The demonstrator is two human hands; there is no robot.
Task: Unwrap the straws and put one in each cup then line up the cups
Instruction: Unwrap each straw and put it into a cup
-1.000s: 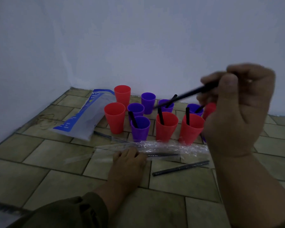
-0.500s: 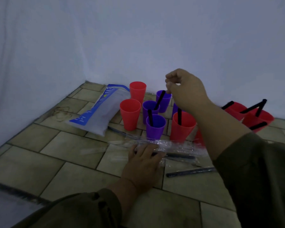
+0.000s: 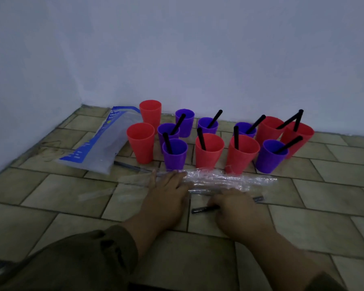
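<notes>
Head view: both hands lowered to the floor in front of the cups

Red and purple cups (image 3: 208,152) are grouped loosely on the tiled floor (image 3: 51,206) close to the wall (image 3: 198,59), in no single line. Black straws (image 3: 201,138) are seen leaning in most of them. Just in front of the cups, a heap of clear wrappers (image 3: 229,179) is spread out. The left hand (image 3: 166,196) is laid flat on the left end of the heap, with its fingers (image 3: 172,178) held straight and nothing gripped. The right hand (image 3: 237,215) is placed over a dark straw (image 3: 202,209) that lies on the floor just beside the wrappers, on the person's side. The right fingers (image 3: 219,201) are bent down onto it, but whether the straw is actually pinched cannot be told. A blue-printed plastic bag (image 3: 101,148) is laid to the left of the cups, and a thin straw (image 3: 130,166) is seen sticking out beside it.
</notes>
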